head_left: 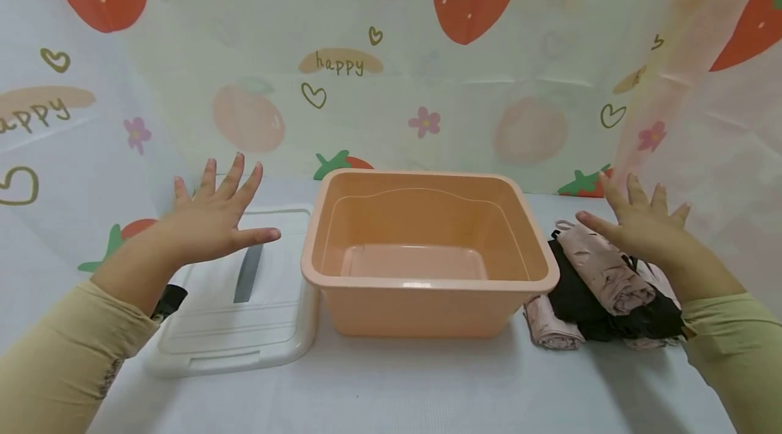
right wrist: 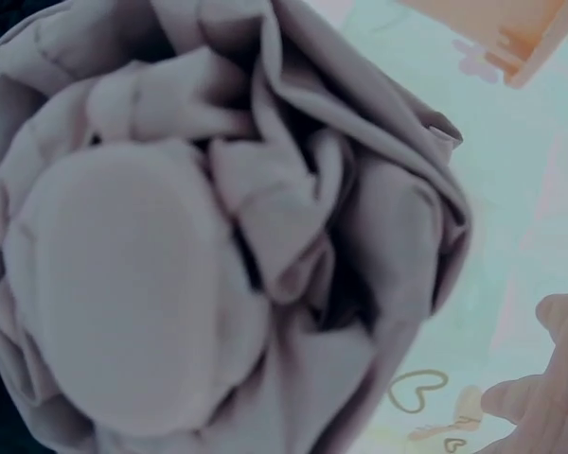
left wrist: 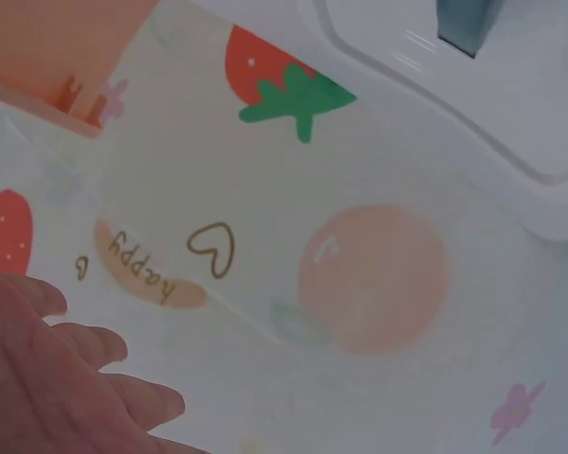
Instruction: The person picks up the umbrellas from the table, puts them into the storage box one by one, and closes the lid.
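Note:
My left hand (head_left: pixel 208 223) is spread wide over a white lid (head_left: pixel 275 318) with a grey strip (head_left: pixel 248 274), holding nothing. Its fingers (left wrist: pixel 90 345) show at the lower left of the left wrist view. Over on the right, my right hand (head_left: pixel 650 230) has its fingers splayed above a stack of rolled cloths. A pink roll (head_left: pixel 601 267) lies on top of black cloth (head_left: pixel 577 291), with another pink roll (head_left: pixel 552 325) below. In the right wrist view, the coiled end of a roll (right wrist: pixel 388 227) fills much of the picture, fingertips (right wrist: pixel 511 397) beyond it.
Between the hands stands a peach plastic bin (head_left: pixel 421 312), its inside bare. The lid lies flat along the bin's left side, and the cloths sit close to its right. All rest on a white table surface (head_left: pixel 391 386). Behind hangs a strawberry-print curtain (head_left: pixel 391 108).

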The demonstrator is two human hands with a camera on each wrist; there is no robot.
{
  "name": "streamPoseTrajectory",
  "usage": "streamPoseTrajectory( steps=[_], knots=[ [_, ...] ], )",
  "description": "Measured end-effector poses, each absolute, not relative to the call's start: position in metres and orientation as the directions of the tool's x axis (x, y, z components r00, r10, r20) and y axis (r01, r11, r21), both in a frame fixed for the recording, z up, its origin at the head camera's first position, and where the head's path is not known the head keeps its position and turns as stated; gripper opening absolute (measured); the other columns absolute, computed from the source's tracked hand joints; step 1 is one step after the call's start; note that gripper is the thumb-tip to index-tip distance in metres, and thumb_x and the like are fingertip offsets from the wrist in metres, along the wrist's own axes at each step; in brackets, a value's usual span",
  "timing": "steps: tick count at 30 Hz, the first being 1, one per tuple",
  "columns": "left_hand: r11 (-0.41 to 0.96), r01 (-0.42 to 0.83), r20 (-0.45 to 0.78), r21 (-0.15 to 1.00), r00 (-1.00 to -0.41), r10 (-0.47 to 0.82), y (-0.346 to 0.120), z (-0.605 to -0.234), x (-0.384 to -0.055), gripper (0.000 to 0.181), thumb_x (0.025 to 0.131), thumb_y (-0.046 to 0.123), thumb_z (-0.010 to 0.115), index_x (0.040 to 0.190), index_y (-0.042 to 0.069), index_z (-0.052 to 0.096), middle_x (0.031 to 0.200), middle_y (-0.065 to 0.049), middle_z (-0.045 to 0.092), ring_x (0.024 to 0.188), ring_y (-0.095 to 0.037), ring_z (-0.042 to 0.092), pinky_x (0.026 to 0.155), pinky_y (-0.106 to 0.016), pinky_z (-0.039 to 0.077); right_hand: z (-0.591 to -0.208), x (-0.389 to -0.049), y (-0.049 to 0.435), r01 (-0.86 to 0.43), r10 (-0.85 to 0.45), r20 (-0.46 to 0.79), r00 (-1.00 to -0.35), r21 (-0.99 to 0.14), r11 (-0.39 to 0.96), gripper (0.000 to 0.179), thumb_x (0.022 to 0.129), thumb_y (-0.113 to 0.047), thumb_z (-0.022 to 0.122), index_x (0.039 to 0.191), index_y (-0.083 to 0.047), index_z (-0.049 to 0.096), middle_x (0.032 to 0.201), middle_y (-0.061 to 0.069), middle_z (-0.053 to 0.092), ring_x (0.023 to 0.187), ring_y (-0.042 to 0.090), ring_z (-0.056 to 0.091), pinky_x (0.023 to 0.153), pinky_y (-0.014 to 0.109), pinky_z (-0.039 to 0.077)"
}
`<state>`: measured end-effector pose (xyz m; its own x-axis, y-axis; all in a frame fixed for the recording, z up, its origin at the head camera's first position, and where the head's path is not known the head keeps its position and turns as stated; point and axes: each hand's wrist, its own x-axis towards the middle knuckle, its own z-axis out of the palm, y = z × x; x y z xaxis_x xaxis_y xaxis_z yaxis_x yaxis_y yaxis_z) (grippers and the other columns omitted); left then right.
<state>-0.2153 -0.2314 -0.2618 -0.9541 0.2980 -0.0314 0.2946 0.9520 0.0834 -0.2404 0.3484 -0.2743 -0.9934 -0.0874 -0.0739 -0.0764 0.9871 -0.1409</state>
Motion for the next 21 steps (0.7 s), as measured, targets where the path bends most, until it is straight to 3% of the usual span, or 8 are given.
streamPoseTrajectory(
  steps=[11, 21],
  knots=[
    [0.916, 0.390, -0.029, 0.092, -0.919, 0.394, -0.200, -0.263, -0.211, 0.108, 0.075, 0.079, 0.036, 0.144, 0.013, -0.015, 0.148, -0.007, -0.027, 0.130, -0.037, -0.029, 0.091, -0.071, -0.015, -0.273, -0.242, 0.350, -0.072, -0.085, -0.078, -0.993, -0.156, 0.985, 0.091, 0.085, -0.070, 0.031, 0.141, -0.022, -0.023, 0.138, 0.034, -0.026, 0.113, 0.062, -0.030, 0.075, 0.078, -0.019],
    [0.871, 0.483, -0.023, 0.095, -0.873, 0.487, -0.174, -0.269, -0.207, 0.113, 0.073, 0.081, 0.037, 0.145, 0.008, -0.011, 0.149, -0.008, -0.023, 0.134, -0.032, -0.023, 0.101, -0.066, 0.000, -0.275, -0.242, 0.351, -0.068, -0.081, -0.075, -0.994, -0.164, 0.984, 0.092, 0.085, -0.070, 0.031, 0.141, -0.021, -0.024, 0.138, 0.035, -0.026, 0.113, 0.062, -0.029, 0.075, 0.077, -0.019]
  ],
)
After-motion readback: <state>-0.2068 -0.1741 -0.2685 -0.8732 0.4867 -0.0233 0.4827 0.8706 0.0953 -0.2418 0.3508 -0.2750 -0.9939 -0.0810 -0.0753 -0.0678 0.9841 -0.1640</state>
